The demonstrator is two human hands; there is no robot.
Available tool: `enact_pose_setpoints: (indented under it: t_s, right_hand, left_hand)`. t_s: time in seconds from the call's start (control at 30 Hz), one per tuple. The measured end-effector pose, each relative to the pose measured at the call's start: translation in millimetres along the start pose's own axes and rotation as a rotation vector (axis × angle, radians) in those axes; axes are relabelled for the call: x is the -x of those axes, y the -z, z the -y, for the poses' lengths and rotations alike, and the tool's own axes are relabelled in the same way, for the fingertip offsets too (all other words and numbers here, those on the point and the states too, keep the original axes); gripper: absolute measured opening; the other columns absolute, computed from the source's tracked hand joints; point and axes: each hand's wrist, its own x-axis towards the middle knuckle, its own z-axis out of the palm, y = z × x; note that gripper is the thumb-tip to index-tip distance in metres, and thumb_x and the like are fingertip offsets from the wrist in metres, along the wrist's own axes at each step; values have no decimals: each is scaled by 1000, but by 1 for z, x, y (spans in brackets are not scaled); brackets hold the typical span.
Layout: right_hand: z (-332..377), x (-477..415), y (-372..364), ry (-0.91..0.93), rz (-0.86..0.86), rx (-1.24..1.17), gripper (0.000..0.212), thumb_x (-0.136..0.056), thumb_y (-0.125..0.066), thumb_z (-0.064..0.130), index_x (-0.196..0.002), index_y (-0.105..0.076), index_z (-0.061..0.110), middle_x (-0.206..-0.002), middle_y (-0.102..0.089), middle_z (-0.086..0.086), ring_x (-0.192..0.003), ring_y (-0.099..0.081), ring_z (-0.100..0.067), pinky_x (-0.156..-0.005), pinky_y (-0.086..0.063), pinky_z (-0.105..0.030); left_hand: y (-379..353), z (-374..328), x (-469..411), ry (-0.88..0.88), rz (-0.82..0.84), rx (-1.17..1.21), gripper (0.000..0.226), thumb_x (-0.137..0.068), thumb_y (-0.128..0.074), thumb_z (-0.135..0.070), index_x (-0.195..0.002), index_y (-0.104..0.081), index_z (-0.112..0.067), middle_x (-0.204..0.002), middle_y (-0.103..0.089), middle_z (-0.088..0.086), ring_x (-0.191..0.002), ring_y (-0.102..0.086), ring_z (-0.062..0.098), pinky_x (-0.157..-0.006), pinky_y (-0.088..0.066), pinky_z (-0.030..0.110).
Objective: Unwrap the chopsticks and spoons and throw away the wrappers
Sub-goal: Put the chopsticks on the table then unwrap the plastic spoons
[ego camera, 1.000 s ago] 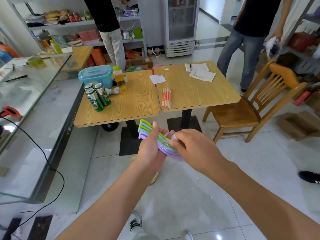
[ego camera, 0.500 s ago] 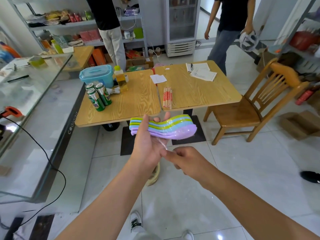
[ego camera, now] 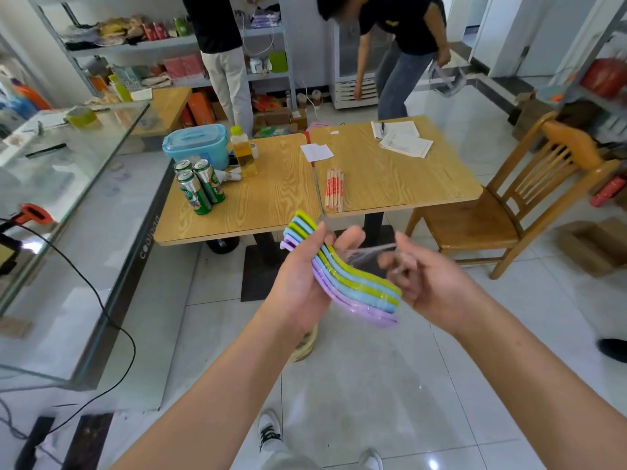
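fingers of the left hand (ego camera: 302, 283) clasp the stacked spoons (ego camera: 353, 283), handles slanting up-left toward the wooden tables (ego camera: 271, 184) over white tile, right hand (ego camera: 427, 283) pinching clear wrapper (ego camera: 369, 254).

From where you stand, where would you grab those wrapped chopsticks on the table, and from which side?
Probably across the middle of the chopsticks, coming down from above. The bundle lies flat on the right table, long axis running away from you, near end at the front edge, clear space on both long sides. Fingers could close across its narrow width, or take the near end from the front.
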Motion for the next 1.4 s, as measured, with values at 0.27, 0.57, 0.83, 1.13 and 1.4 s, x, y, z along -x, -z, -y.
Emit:
enact_pose_setpoints:
  t_s: [0.27,0.57,0.83,1.13,1.4]
  right_hand:
    - [21,15,-14,131,169,-162,46,-97,-41,47,-94,-54,3,-77,-70,-6,-41,-33,-5,-42,-12,-22]
    - [6,31,-38,59,237,-41,49,-93,-49,43,-53,-39,16,-49,-28,1,-53,-12,-16,-52,-11,-30]
    - [-26,35,-39,-141,290,342,54,-94,-57,42,-55,-30,16,-56,-19,-4,-53,-15,-19,-53,-14,-31]
    - [-33,8,-20,-60,-84,817,19,-94,-52,4,-77,-59,7,-58,-52,1,-47,-46,-7,-47,-37,-16]
    - [-2,3,-9,-72,13,-107,39,-95,-48,22,-124,-63,1,-101,-72,-13,-53,-47,-11,-51,-33,-25]
  left_hand:
    - [9,14,-21,-54,-80,45,49,-100,-45,-37,-137,-42,-6,-127,-67,13,-120,-63,29,-95,-53,53]
    - [1,4,-29,-236,-230,363,24,-99,-50,-35,-86,-51,-15,-68,-55,-2,-83,-72,15,-109,-41,51]
    - [-12,-8,-16,-156,-161,403,40,-103,-43,-34,-71,-50,-12,-59,-64,-3,-72,-74,13,-79,-60,39]
    - [-16,-5,0,-24,-89,211,39,-103,-46,-31,-68,-46,-15,-59,-57,-3,-98,-74,22,-61,-60,37]
    - [-10,0,5,21,-157,172,36,-100,-51,-29,-67,-46,-17,-44,-41,-6,-52,-56,13,-73,-52,31]
